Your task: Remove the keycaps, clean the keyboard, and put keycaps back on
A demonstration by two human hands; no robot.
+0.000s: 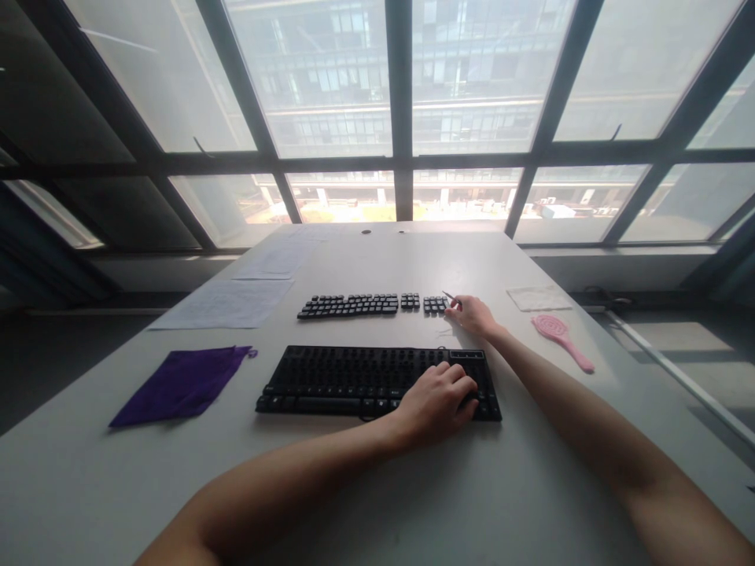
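A black keyboard base [354,381] lies on the white table [413,487] in front of me, its keycaps taken off. Behind it, the loose black keycaps [366,305] lie laid out in rows. My left hand [440,401] rests curled on the keyboard's right end, over the number pad area. My right hand [473,314] reaches past the keyboard to the right end of the keycap rows, fingers closed around a thin pen-like tool [449,296] whose tip points at the keycaps.
A purple cloth pouch [180,384] lies at the left. Printed paper sheets [230,303] sit at the back left. A pink hairbrush [560,338] and a small white cloth [538,297] lie at the right. Large windows stand behind the table's far edge.
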